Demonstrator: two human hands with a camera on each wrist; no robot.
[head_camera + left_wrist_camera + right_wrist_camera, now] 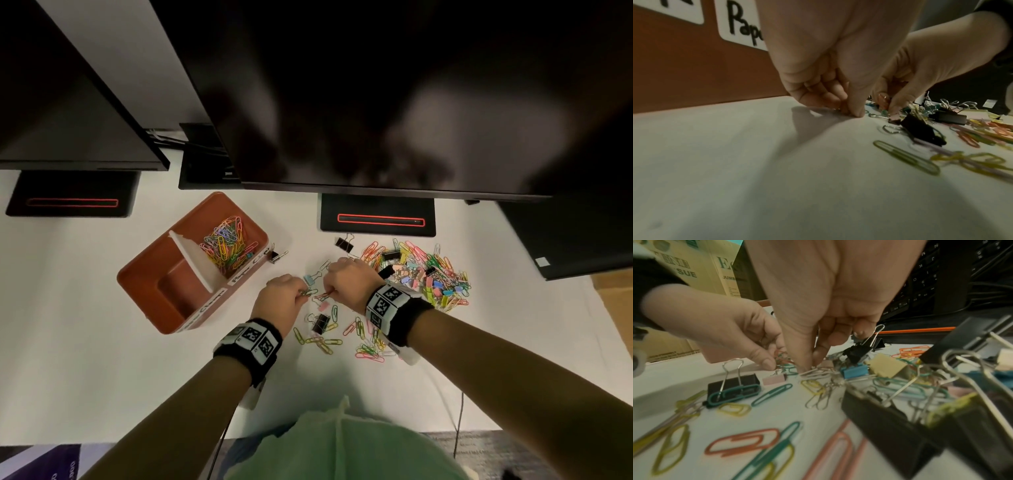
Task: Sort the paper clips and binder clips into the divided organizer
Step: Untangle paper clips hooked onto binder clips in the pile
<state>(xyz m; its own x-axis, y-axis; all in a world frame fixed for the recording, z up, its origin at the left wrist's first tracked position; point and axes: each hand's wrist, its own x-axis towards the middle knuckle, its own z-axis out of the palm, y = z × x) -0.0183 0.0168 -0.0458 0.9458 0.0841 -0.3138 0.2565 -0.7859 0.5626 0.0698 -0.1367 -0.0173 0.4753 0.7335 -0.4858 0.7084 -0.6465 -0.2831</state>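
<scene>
The orange divided organizer stands at the left, with coloured paper clips in its far compartment and a bare near compartment. My left hand pinches a few green and red paper clips just above the table. Close to its right, my right hand points its fingertips down and pinches a reddish paper clip. A mixed pile of paper clips and binder clips lies behind the right wrist. Loose paper clips and a black binder clip lie near both hands.
Two dark monitors hang over the back of the white desk, with their stands below. A black binder clip lies against the organizer's right wall and another near the stand. A keyboard and a cardboard box sit at the right.
</scene>
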